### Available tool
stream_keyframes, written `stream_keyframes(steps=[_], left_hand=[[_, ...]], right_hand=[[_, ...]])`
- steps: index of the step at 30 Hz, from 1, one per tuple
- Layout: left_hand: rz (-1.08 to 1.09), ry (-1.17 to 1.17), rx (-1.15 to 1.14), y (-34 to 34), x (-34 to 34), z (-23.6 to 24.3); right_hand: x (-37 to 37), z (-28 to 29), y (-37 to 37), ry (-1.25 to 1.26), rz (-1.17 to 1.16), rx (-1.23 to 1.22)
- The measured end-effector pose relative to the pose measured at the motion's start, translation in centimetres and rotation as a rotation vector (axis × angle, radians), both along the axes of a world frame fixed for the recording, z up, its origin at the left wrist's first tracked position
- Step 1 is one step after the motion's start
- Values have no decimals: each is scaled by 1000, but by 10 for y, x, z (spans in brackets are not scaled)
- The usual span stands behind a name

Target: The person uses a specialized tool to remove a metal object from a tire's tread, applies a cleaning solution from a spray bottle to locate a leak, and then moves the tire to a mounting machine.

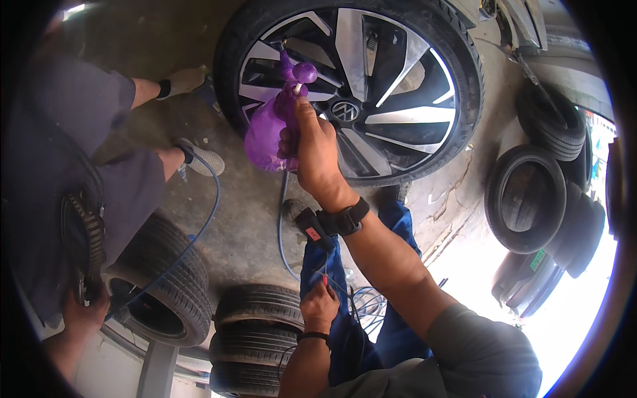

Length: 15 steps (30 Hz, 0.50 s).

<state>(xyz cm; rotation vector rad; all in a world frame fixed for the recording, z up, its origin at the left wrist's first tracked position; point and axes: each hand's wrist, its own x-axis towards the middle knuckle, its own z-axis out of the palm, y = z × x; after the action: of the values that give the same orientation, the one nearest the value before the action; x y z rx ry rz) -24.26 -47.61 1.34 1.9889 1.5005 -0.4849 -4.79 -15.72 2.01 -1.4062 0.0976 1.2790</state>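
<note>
My right hand (317, 147) is wrapped around a purple spray bottle (267, 136), with the thumb on its top. The bottle's thin nozzle points toward the upper left of the alloy rim (408, 114) of a car wheel (470, 86). Whether the nozzle touches the rim I cannot tell. Lower down, in front of my blue trousers, my left hand (320, 306) is closed around a thin tool with a red end (324, 280) and a slim shaft pointing up. Its fingers hide the rest of that tool.
At left, another person's hand (86, 310) grips a black handle beside a blue-grey hose (213, 211). A single tire (186, 278) and a stack of tires (257, 305) stand below. More tires (488, 192) lean at right. Coiled cables (371, 302) lie near my legs.
</note>
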Motion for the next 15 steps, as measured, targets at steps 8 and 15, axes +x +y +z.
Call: stream_keyframes(steps=[8, 15], left_hand=[[-33, -10, 72, 5, 1, -1], [-17, -12, 44, 5, 4, 2]], right_hand=[[0, -5, -2, -36, -29, 7], [5, 3, 0, -82, 55, 23]])
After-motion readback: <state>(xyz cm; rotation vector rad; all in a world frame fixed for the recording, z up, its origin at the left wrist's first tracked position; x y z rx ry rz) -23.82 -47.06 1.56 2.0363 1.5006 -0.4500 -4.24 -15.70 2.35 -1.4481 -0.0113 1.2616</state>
